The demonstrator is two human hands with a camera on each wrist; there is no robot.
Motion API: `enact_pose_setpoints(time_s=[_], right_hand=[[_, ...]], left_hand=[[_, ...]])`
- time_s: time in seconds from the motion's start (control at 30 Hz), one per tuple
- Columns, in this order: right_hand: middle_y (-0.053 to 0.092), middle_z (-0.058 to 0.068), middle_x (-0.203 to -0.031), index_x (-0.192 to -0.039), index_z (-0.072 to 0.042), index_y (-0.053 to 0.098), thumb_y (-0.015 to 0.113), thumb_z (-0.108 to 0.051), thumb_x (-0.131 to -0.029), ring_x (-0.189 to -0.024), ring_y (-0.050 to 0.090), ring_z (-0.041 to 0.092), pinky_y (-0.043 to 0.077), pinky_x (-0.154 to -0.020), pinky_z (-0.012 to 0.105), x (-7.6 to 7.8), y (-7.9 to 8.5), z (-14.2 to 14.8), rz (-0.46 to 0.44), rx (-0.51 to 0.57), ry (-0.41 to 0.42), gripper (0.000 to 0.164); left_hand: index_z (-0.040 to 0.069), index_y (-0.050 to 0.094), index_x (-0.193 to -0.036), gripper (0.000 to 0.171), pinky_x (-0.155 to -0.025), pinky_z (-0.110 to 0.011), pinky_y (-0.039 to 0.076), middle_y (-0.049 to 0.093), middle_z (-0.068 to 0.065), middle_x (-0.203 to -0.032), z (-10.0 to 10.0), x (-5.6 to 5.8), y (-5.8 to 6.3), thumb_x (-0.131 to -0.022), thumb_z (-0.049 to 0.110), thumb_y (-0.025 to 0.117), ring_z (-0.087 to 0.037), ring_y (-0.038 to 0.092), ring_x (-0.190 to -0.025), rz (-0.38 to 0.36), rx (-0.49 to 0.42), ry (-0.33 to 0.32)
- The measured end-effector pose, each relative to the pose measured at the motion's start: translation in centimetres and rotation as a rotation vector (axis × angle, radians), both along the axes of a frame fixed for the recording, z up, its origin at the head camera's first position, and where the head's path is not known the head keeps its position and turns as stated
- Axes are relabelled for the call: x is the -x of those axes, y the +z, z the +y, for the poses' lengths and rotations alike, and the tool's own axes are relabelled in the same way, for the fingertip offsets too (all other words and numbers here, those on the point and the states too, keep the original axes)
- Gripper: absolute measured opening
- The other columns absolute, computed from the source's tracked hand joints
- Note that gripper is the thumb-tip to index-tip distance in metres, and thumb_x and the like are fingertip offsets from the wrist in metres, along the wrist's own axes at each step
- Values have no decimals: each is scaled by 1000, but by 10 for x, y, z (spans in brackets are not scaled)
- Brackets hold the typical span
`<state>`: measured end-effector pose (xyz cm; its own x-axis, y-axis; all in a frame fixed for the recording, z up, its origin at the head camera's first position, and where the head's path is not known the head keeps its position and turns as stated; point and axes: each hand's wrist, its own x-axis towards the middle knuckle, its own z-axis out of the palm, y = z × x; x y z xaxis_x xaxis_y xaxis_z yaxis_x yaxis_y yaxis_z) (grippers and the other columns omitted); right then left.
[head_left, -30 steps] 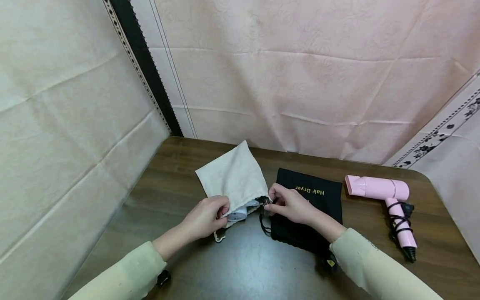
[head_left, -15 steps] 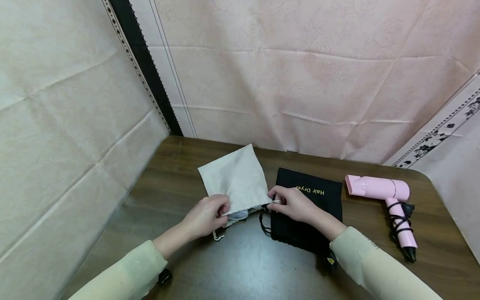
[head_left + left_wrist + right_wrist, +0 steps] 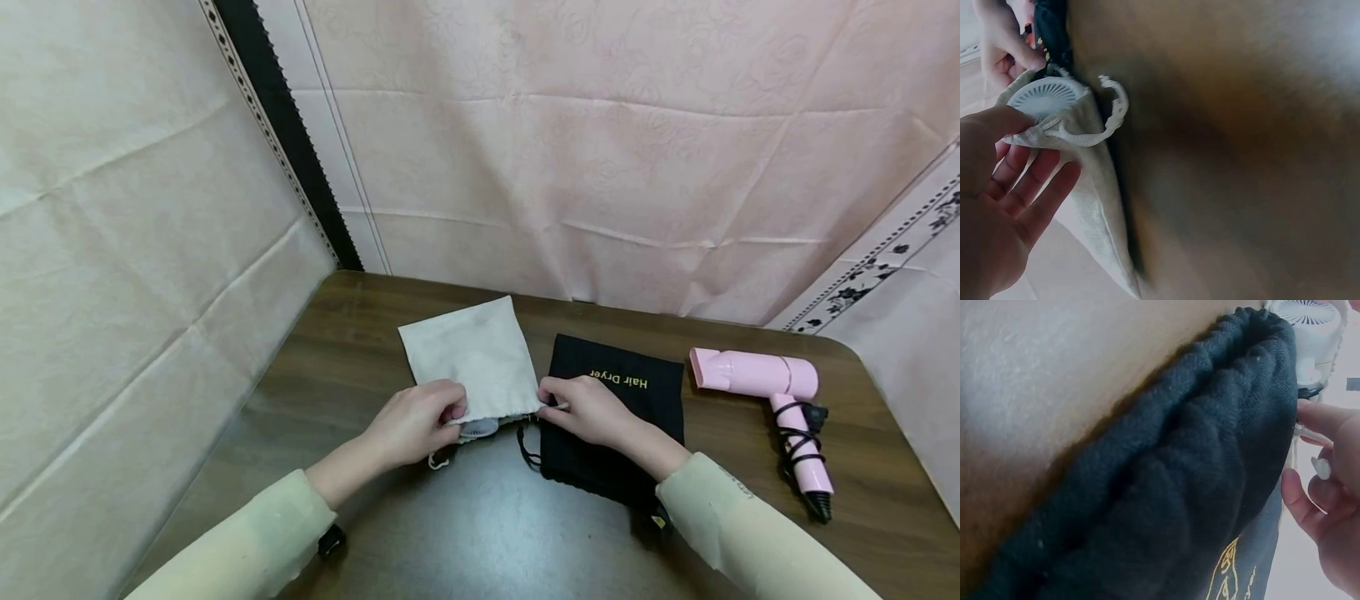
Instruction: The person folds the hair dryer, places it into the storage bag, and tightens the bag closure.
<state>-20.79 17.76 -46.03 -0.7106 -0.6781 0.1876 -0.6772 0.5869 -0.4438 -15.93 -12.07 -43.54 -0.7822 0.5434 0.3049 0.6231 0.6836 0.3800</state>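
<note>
A white cloth drawstring bag [image 3: 474, 350] lies on the table with its mouth toward me. Inside the mouth shows a white device with a round slotted grille [image 3: 1044, 99], which looks like a hair dryer; the cloth hides most of it. My left hand [image 3: 411, 423] pinches the left edge of the mouth between thumb and fingers, and a loop of white drawstring [image 3: 1094, 134] hangs beside it. At the right corner of the mouth, my right hand [image 3: 588, 408] pinches the bag's edge, with white cord [image 3: 1313, 434] between its fingers.
A black bag [image 3: 611, 442] lettered "Hair Dryer" lies under and beside my right hand, its black cord loop at the left. Further right is a pink hair dryer [image 3: 750, 373] with its cable wound round the handle. Pale cloth [image 3: 600, 167] hangs behind the brown table [image 3: 315, 367].
The white bag's mouth has come forward over the device, so less of it shows. A black plug-like part at the right is now covered. My right hand has taken the cord and bag edge there.
</note>
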Motion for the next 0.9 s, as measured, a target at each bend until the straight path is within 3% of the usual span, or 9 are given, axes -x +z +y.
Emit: enact_pose_setpoints(time_s=[0.17,0.3,0.6,0.77,0.9], right_hand=[[32,-13,-57,-81,-25,52,67,-18,-90,-48,28,1,31,-49,19,0,7,0,-6,40,2,19],[31,-13,-57,-81,-27,51,64,-18,-92,-47,27,2,30,-48,21,1,24,2,-27,85,-19,19],[45,-11,-63,-85,-24,56,63,-15,-91,-49,36,4,37,-50,23,5,75,-3,53,165,-49,13],[46,-10,-65,-85,-22,58,64,-13,-89,-53,39,6,36,-50,24,10,95,0,122,196,-67,11],[46,-10,-65,-83,-20,59,65,-12,-88,-51,38,5,35,-50,22,13,108,2,198,202,-68,11]], left_hand=[[17,47,-74,21,-51,-21,27,39,9,-70,-1,2,7,-72,3,63,-5,37,-62,-5,20,-25],[18,46,-75,24,-51,-20,30,40,9,-70,-5,7,13,-73,2,63,-5,38,-62,-10,15,-18],[18,48,-76,24,-53,-21,39,49,5,-70,-9,23,44,-75,0,64,-7,45,-64,-32,-88,14],[19,51,-78,23,-55,-22,45,54,7,-72,-12,30,62,-79,6,70,-8,52,-66,-76,-161,43],[20,54,-81,20,-57,-23,47,56,8,-74,-16,36,81,-82,9,71,-8,54,-67,-117,-166,35]])
